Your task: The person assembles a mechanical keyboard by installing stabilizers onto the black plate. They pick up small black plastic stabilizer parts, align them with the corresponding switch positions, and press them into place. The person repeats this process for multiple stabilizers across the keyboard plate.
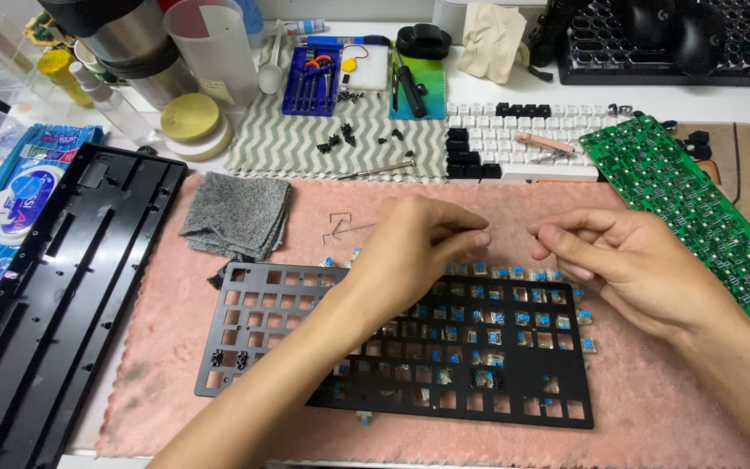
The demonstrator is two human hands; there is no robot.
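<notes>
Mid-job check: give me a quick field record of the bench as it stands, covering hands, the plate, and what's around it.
left hand: fingers pinched together above the black switch plate; what they pinch is too small to tell
right hand: fingertips pinched, level with the left, apart from it
switch plate: flat on the pink mat, blue switches in the middle and right cut-outs, left cut-outs bare
bent wires: on the mat behind the plate
grey cloth: folded, left of the wires
black case: left of the mat
green circuit board: right, angled
keycaps: behind the mat

Single head-worn view, looking steeply down from close above the pink mat, facing forward toward the cluttered desk's far edge.
</notes>
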